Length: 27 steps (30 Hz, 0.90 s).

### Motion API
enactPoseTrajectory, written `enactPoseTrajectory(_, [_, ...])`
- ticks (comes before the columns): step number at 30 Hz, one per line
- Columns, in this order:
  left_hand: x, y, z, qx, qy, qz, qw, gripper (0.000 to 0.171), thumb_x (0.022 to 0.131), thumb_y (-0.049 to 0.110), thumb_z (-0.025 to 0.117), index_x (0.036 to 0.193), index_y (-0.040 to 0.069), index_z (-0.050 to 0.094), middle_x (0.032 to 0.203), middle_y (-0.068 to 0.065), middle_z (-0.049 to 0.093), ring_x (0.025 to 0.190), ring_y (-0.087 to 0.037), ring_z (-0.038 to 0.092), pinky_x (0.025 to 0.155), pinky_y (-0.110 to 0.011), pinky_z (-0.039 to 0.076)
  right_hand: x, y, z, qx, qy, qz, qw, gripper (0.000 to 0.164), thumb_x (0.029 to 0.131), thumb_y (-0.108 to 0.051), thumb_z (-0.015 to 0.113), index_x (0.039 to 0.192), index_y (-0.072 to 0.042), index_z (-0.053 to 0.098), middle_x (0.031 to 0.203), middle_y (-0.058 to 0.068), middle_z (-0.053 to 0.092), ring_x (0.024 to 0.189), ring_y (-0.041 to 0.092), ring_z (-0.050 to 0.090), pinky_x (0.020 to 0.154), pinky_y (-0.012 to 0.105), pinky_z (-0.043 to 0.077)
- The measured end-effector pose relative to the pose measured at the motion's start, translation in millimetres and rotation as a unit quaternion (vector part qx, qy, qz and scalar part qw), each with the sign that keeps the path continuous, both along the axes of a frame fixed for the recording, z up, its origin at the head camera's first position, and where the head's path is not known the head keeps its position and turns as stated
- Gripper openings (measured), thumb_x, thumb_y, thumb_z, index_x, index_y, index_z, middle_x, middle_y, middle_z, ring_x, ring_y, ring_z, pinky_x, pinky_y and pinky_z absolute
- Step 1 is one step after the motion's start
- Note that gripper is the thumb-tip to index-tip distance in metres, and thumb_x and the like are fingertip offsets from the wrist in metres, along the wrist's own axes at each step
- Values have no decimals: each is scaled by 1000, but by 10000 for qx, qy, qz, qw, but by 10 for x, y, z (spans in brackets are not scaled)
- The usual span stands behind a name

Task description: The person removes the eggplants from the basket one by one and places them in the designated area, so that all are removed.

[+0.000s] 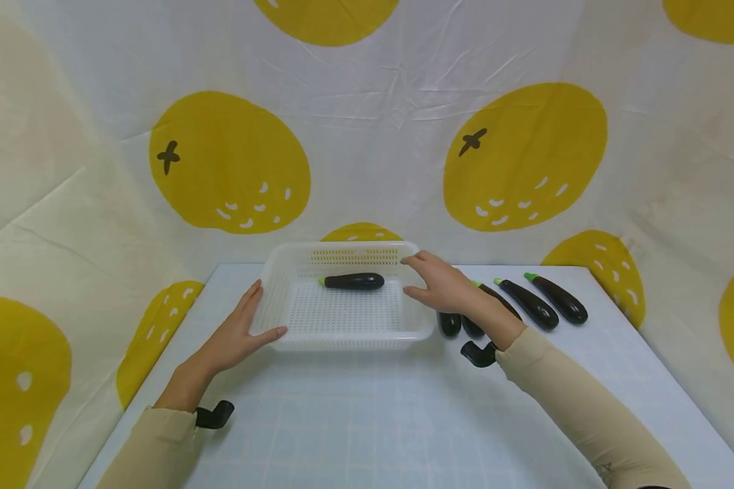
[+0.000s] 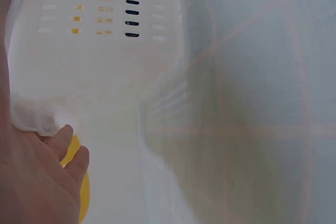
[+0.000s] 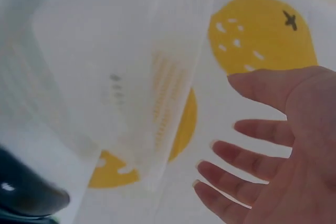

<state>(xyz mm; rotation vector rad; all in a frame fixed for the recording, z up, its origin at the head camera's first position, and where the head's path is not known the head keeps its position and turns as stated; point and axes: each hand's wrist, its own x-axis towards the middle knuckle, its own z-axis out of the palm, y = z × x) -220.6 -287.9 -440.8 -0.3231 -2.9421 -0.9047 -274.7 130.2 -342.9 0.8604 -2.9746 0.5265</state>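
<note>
A white perforated plastic basket [image 1: 342, 343] is at the far side of the table, with one dark eggplant [image 1: 355, 281] lying in it. My left hand [image 1: 235, 336] grips the basket's left end, thumb over the front corner and fingers along the outer side. From the left wrist, that hand [image 2: 42, 177] shows bent fingertips just below the basket rim [image 2: 31, 124]. Over the basket's right end is my right hand [image 1: 443, 282], fingers spread. The right wrist view shows this hand [image 3: 278, 150] holding nothing, its fingers apart and beside the basket wall [image 3: 131, 51].
Several more eggplants [image 1: 556, 299] lie on the table right of the basket, some partly hidden by my right forearm. A pale checked cloth covers the table [image 1: 355, 421]. Behind it hangs a white curtain [image 1: 373, 156] printed with yellow fruit.
</note>
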Motion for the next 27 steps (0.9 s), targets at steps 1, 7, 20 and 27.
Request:
enactPoseTrajectory(1, [1, 4, 2, -5, 3, -12, 10000, 114, 90, 64, 68, 165, 10, 1, 173, -9, -3, 155, -43, 12, 116, -71, 20, -16, -47, 24, 41, -20, 97, 9999, 62, 99, -30, 69, 151, -5, 47, 151, 15, 48, 136, 32, 49, 111, 52, 43])
enactPoseTrajectory(7, [3, 5, 13, -28, 7, 1, 10000, 113, 91, 62, 68, 165, 10, 2, 173, -10, -2, 154, -44, 13, 116, -72, 20, -132, -310, 193, 365, -139, 597, 9975, 60, 99, -31, 69, 151, -9, 49, 151, 14, 49, 133, 30, 52, 109, 49, 46])
enactPoseTrajectory(20, [27, -3, -33, 82, 8, 45, 10000, 115, 88, 66, 68, 166, 13, 2, 173, -8, -2, 155, -41, 13, 117, -71, 20, -718, -751, 27, 1273, -1277, 1094, 9775, 65, 104, -20, 60, 160, -6, 32, 164, 13, 35, 151, 29, 33, 123, 44, 27])
enactPoseTrajectory(27, [9, 8, -16, 120, 25, 45, 9999, 114, 89, 63, 70, 166, 16, 2, 173, -5, -2, 156, -40, 13, 117, -71, 20, -926, -930, -216, 1602, -1688, 1022, 9672, 72, 102, -22, 64, 163, -11, 27, 168, 9, 28, 155, 27, 24, 125, 43, 20])
